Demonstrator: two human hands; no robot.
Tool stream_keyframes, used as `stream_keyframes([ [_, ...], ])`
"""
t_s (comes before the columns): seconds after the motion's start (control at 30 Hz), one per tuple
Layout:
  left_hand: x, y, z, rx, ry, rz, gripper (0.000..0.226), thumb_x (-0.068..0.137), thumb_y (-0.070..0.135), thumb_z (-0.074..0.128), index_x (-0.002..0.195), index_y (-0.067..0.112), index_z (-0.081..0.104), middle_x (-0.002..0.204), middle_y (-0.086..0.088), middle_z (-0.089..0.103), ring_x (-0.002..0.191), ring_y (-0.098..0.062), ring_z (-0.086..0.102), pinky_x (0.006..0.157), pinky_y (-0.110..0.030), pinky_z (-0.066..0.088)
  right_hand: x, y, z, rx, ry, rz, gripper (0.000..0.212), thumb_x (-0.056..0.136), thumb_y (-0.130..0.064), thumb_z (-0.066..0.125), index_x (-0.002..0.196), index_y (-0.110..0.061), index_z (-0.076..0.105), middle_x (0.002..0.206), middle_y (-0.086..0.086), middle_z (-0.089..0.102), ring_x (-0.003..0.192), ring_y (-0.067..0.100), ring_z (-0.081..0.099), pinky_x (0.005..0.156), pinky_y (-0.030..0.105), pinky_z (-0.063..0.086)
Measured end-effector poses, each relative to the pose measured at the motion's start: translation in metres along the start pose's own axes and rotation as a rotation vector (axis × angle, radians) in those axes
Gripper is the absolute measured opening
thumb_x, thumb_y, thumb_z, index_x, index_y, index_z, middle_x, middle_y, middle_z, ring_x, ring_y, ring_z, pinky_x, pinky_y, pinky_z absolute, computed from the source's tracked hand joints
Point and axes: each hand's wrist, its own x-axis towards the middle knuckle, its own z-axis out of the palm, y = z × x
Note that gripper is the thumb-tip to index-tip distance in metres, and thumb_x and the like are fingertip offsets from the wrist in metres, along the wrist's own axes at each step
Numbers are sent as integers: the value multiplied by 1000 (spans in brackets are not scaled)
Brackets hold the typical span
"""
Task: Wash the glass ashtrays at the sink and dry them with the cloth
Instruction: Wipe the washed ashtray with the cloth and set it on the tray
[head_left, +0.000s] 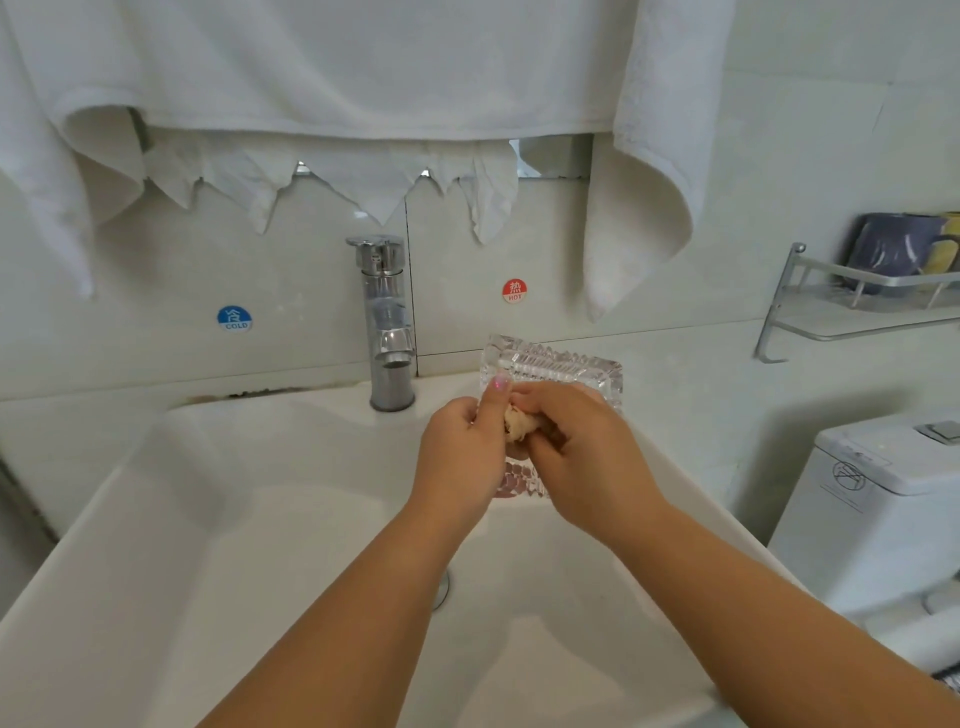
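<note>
A square cut-glass ashtray (558, 366) is held tilted above the white sink (171, 519), just right of the chrome tap (387, 322). My left hand (457, 457) grips its left edge, thumb up against the glass. My right hand (582, 457) is curled round a small beige cloth or sponge (517, 423) pressed into the ashtray's hollow. The lower part of the ashtray shows between my hands. No water runs from the tap.
White towels (363, 67) hang on the wall above the sink. COLD and HOT stickers flank the tap. A metal wall shelf (852, 306) with cups sits at the right, above a toilet cistern (883, 467). The sink drain (441, 590) lies under my left forearm.
</note>
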Motion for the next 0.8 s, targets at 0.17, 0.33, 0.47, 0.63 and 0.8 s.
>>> stream_keyframes([
  [0.17, -3, 0, 1, 33, 10, 42, 46, 98, 49, 40, 95, 10, 64, 78, -6, 71, 74, -24, 71, 60, -41, 61, 7, 8, 4, -135, 134, -96, 16, 83, -5, 46, 81, -8, 62, 85, 0, 65, 81, 20, 53, 69, 25, 41],
  [0.33, -4, -2, 4, 74, 68, 58, 47, 97, 51, 41, 94, 10, 64, 77, -5, 71, 70, -20, 70, 56, -35, 58, 12, 8, 0, -490, 223, -33, 12, 69, 0, 61, 70, -11, 57, 67, 3, 58, 59, 26, 48, 57, 31, 31],
  [0.47, -5, -3, -1, 140, 118, 121, 45, 95, 52, 42, 91, 11, 62, 79, -3, 70, 63, -4, 66, 46, -16, 46, 4, 1, -6, -575, 136, 73, 20, 59, -4, 66, 70, -18, 56, 61, -4, 55, 54, 24, 50, 61, 29, 26],
  [0.63, 3, -4, -8, 197, 207, 145, 62, 93, 57, 42, 83, 0, 64, 71, -11, 67, 66, -20, 66, 66, -39, 57, -10, -22, -11, -116, -199, 175, 31, 74, -6, 56, 63, -34, 50, 55, -17, 49, 57, 9, 45, 50, 17, 29],
  [0.8, 0, -5, 0, 58, 108, 52, 51, 94, 52, 47, 81, 6, 65, 74, -17, 69, 65, -30, 67, 65, -48, 59, -10, -21, -6, 164, -140, 291, 14, 79, -2, 57, 74, -15, 55, 61, 0, 56, 56, 14, 45, 55, 33, 40],
])
